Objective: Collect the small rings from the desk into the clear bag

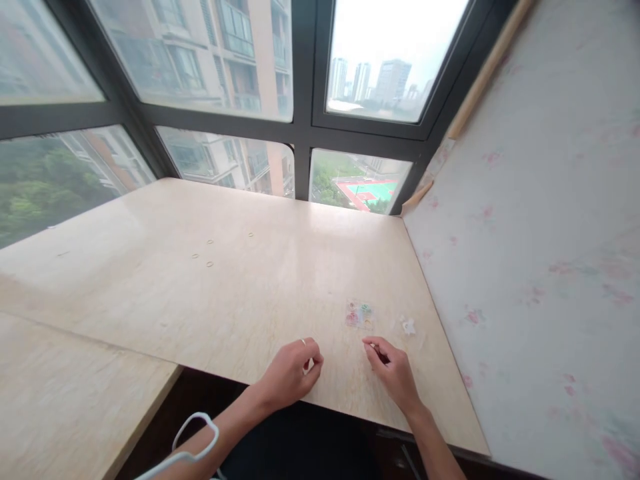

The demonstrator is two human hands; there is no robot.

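A white cable (pixel 200 456) loops across the left forearm at the near edge; it would pay to keep it slack, so a tug does not jog the hand. The left hand (pixel 295 370) is at the table's near side, its fingers curled in toward the thumb. The right hand (pixel 393 375) is apart from it, thumb and forefinger drawn close at the tips, the other fingers folded. Whether either hand pinches anything I cannot tell — anything there is too small or hidden.

For such fine work, light fingertip pressure should serve better than a full grip, with both hands low over the table (pixel 270 300) so that a slip lands close by.

Just beyond the right fingers lies the clear box (pixel 359 315), with small pink, green and yellowish pieces showing in it. It looks light, so picking straight down from above seems safer than dragging against its side. A white scrap (pixel 409 326) lies to its right, apart from the box — best kept out of the wrist's path.

Farther off and to the left, four thin rings (pixel 210 264) lie apart from one another on the pale surface. They look easy to lose against it, so sleeves should pass well above.

Beyond stands the window (pixel 301 133).
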